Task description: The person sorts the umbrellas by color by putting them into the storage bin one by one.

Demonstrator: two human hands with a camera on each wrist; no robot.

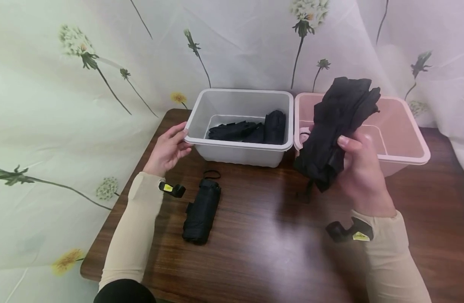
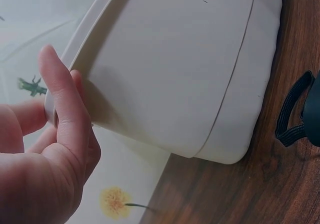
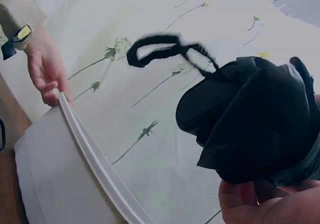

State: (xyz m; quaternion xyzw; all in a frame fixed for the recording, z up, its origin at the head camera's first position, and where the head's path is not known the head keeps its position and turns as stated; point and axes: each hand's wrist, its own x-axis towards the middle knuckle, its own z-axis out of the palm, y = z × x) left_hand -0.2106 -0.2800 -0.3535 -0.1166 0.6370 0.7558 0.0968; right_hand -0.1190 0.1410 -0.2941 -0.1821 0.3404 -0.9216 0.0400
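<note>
My right hand (image 1: 362, 179) holds a black folding umbrella (image 1: 336, 122), its cloth loosely bunched, in the air over the front left of the pink bin (image 1: 402, 126). In the right wrist view the umbrella's wrist strap (image 3: 155, 49) hangs off the handle end. With fingers and thumb my left hand (image 1: 168, 148) pinches the rim of the white bin (image 1: 236, 155) at its left front corner. Inside that bin lie black folded umbrellas (image 1: 275, 126). A rolled black umbrella (image 1: 203, 212) with a strap loop lies on the table before the white bin.
Both bins stand side by side at the back of the brown wooden table (image 1: 254, 235). A small pale pink item (image 1: 304, 134) shows at the pink bin's left side, partly hidden by the held umbrella. A flower-print cloth (image 1: 239, 42) hangs behind and to the left.
</note>
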